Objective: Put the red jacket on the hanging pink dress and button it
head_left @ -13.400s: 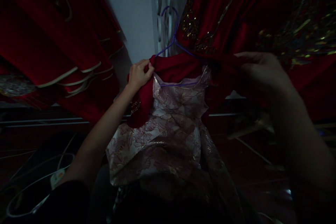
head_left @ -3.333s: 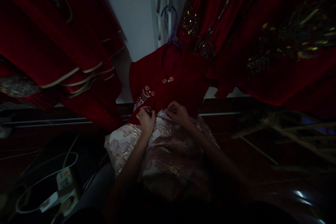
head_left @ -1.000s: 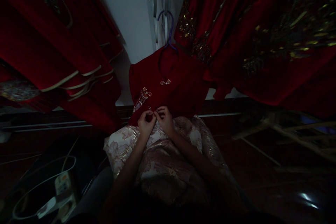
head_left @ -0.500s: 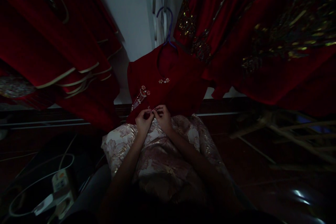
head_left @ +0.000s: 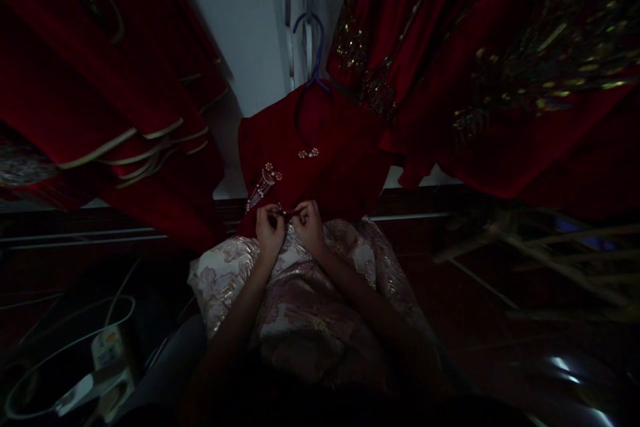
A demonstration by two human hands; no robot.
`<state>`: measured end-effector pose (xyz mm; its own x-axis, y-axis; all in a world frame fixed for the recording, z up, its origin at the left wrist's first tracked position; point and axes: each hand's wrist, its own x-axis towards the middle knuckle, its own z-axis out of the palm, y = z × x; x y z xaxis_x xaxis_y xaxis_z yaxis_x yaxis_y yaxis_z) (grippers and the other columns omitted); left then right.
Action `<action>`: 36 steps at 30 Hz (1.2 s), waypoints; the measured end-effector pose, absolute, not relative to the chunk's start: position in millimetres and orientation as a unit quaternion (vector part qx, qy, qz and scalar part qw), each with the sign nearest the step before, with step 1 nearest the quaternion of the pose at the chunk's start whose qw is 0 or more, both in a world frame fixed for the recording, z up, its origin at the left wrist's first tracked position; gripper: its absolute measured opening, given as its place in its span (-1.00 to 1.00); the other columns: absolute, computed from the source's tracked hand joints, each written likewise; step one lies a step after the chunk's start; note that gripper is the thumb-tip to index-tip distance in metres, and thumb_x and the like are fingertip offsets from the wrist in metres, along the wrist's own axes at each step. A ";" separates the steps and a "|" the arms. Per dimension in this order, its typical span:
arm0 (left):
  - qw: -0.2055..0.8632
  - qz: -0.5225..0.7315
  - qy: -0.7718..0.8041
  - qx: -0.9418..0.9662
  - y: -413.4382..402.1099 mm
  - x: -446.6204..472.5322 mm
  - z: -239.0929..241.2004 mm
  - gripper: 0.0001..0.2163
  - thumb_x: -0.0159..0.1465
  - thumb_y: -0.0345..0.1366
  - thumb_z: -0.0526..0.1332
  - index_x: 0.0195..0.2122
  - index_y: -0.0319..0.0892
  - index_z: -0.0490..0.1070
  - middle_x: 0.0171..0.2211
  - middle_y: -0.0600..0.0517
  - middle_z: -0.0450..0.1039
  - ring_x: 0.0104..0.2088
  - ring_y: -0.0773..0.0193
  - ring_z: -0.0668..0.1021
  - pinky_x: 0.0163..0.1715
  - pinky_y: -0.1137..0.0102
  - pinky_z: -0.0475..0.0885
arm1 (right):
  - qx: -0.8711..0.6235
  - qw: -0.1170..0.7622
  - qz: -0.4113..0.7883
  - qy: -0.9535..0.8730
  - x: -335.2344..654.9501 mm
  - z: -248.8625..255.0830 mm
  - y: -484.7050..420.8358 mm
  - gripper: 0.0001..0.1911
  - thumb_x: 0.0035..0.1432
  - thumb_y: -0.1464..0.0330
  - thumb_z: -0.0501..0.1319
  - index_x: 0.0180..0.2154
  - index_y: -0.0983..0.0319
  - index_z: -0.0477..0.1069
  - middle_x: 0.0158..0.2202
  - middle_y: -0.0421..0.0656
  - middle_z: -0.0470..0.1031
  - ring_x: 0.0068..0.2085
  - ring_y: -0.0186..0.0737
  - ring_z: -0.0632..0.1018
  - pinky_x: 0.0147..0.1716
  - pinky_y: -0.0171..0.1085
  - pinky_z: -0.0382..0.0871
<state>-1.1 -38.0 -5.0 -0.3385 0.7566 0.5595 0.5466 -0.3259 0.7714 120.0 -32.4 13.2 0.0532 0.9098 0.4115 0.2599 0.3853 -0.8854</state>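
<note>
A red garment (head_left: 340, 160) hangs from a purple hanger (head_left: 318, 47), its lower part reaching my lap. Beaded trims sit on it: a tasselled one (head_left: 263, 185) at the left and a small one (head_left: 309, 153) below the neckline. My left hand (head_left: 271, 230) pinches the garment's front near its lower end, beside some beading. Close to its right, my right hand (head_left: 309, 227) is also closed on the red cloth, fingers curled. Dim light hides the exact fold between the fingertips. A pale floral shiny fabric (head_left: 225, 263) covers my lap under both hands.
More red garments hang at the left (head_left: 125, 100) and, with gold sequins, at the right (head_left: 545, 67). A power strip (head_left: 110, 353) with a white cable lies low on the left. Wooden bars (head_left: 550, 257) of some furniture stand at the right.
My hands have moved slightly apart, and the right fingers have curled in more. The whole view has shifted a little.
</note>
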 end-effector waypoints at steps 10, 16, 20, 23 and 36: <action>0.049 0.544 0.576 0.609 -40.7 1.6 0.0 -0.79 0.13 -0.39 0.23 -0.19 -0.14 0.37 -0.23 -0.02 0.34 -0.21 0.22 0.45 -0.16 0.33 0.39 | -0.469 0.559 0.302 -0.614 119.4 10.2 -30.4 -0.83 0.03 0.53 0.08 -0.30 0.19 0.28 -0.30 -0.21 0.31 -0.33 -0.32 0.39 -0.32 -0.34 0.32; 0.053 0.551 0.569 0.608 -41.2 0.8 0.0 -0.87 0.17 -0.32 0.25 -0.25 -0.14 0.39 -0.28 0.01 0.39 -0.25 0.26 0.47 -0.18 0.36 0.39 | -0.469 0.561 0.301 -0.612 119.3 11.5 -30.3 -0.87 0.05 0.49 0.09 -0.31 0.19 0.28 -0.30 -0.20 0.32 -0.33 -0.32 0.39 -0.31 -0.34 0.32; 0.062 0.550 0.571 0.606 -41.4 0.0 0.3 -0.88 0.20 -0.28 0.23 -0.24 -0.14 0.40 -0.27 0.00 0.40 -0.24 0.25 0.47 -0.18 0.36 0.39 | -0.473 0.558 0.297 -0.614 119.8 12.8 -31.1 -0.85 0.04 0.50 0.09 -0.30 0.20 0.28 -0.28 -0.19 0.33 -0.31 -0.31 0.40 -0.30 -0.33 0.34; 0.066 0.555 0.571 0.601 -41.7 -0.1 0.7 -0.87 0.21 -0.25 0.23 -0.24 -0.15 0.41 -0.28 -0.01 0.42 -0.25 0.26 0.48 -0.20 0.37 0.39 | -0.470 0.556 0.301 -0.616 119.7 11.8 -31.3 -0.78 0.05 0.50 0.08 -0.21 0.20 0.31 -0.22 -0.16 0.36 -0.28 -0.31 0.42 -0.28 -0.33 0.35; 0.120 0.576 0.587 0.556 -42.1 1.7 0.1 -0.82 0.18 -0.16 0.27 -0.29 -0.14 0.44 -0.36 0.05 0.49 -0.34 0.32 0.53 -0.23 0.42 0.40 | -0.477 0.540 0.314 -0.618 116.6 4.3 -28.2 -0.76 0.07 0.46 0.10 -0.17 0.19 0.34 -0.22 -0.16 0.45 -0.31 -0.31 0.45 -0.31 -0.32 0.36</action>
<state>1.7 -42.1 0.1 -0.3524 0.7909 0.5003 0.5149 -0.2826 0.8093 116.6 -28.2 4.3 0.0394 0.9291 0.3678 0.2503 0.3471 -0.9038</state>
